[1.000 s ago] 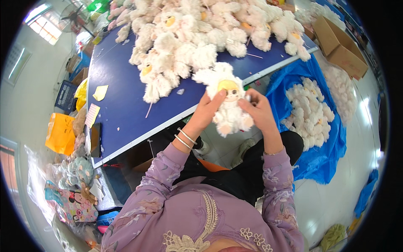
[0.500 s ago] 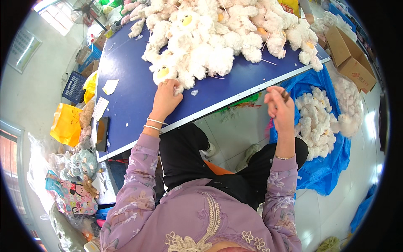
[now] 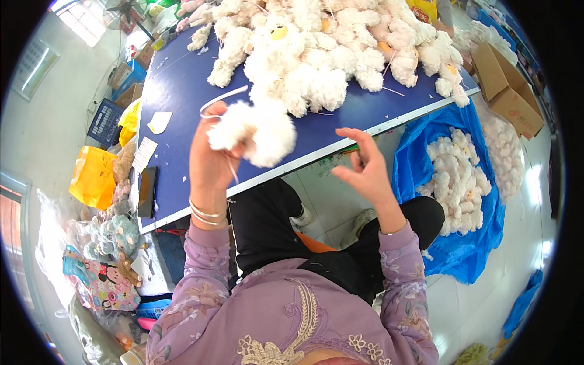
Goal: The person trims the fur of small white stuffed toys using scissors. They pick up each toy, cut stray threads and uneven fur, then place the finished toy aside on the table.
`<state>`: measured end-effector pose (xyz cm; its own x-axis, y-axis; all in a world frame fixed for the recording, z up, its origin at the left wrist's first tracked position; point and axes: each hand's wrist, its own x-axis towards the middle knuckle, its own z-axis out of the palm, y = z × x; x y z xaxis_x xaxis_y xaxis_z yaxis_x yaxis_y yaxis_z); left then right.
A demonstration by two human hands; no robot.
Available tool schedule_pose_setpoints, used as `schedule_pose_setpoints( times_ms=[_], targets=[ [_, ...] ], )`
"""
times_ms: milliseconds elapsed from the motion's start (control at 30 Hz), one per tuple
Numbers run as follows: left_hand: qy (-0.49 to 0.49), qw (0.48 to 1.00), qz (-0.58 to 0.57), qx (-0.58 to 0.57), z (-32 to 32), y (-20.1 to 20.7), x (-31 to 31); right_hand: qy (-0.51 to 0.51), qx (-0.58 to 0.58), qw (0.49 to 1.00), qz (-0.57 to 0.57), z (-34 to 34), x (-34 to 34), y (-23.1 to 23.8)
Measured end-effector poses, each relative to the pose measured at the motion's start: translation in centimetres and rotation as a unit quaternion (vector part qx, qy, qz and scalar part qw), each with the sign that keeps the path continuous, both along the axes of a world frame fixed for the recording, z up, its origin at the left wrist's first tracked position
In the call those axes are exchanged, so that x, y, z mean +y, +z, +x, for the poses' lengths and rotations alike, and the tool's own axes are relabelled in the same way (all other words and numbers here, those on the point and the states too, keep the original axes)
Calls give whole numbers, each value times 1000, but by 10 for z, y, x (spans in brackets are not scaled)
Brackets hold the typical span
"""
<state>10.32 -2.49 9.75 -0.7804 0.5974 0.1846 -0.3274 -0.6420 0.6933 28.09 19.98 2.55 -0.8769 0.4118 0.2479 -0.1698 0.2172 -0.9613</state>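
A fluffy white plush toy (image 3: 267,137) hangs over the near table edge, with the fingers of my left hand (image 3: 210,155) closed on it. A thin white ribbon (image 3: 225,100) curves up by my fingertips, and a second strip dangles below them. Which side of the toy faces me cannot be told. My right hand (image 3: 370,173) hovers right of it, beyond the table edge, thumb and forefinger spread. Nothing shows between those two, though its curled fingers are partly hidden. Just behind the held toy lies a big heap of similar white plush toys (image 3: 310,67), some with yellow faces.
The blue table (image 3: 188,121) has a pale metal edge; paper slips and a dark tray-like box (image 3: 146,191) lie at its left. On the floor to the right, a blue plastic sack (image 3: 420,137) holds more plush toys, beside an open cardboard box (image 3: 511,91).
My left hand has lifted a plush toy from the heap's near edge towards me. My right hand has come left and lower, its fingers now spread; the dark object in it no longer shows.
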Motion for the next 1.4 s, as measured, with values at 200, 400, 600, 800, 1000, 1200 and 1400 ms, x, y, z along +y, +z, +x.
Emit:
schedule_pose_setpoints(
  times_ms=[200, 400, 600, 800, 1000, 1200, 1400],
  targets=[
    [-116, 984, 56, -122, 66, -3, 49, -65, 92, 989, 96, -26, -28, -24],
    [-141, 968, 46, -201, 78, -8, 75, -111, 60, 988, 91, -20, -2, -22],
    [16, 999, -42, 18, 39, -7, 81, 67, -9, 982, -178, 3, 9, -8],
    [-71, 956, -272, 82, 38, -32, 80, 102, -50, 983, -144, 14, 20, -9],
    [-137, 947, -271, 109, 55, -36, 84, 187, -67, 975, -104, 14, 20, -17],
    [-10, 970, -231, 82, 47, -34, 100, 200, -94, 968, -116, 12, 22, -20],
    [28, 987, -147, 52, 31, -35, 105, 132, -80, 978, -140, 8, 17, -19]
  ],
)
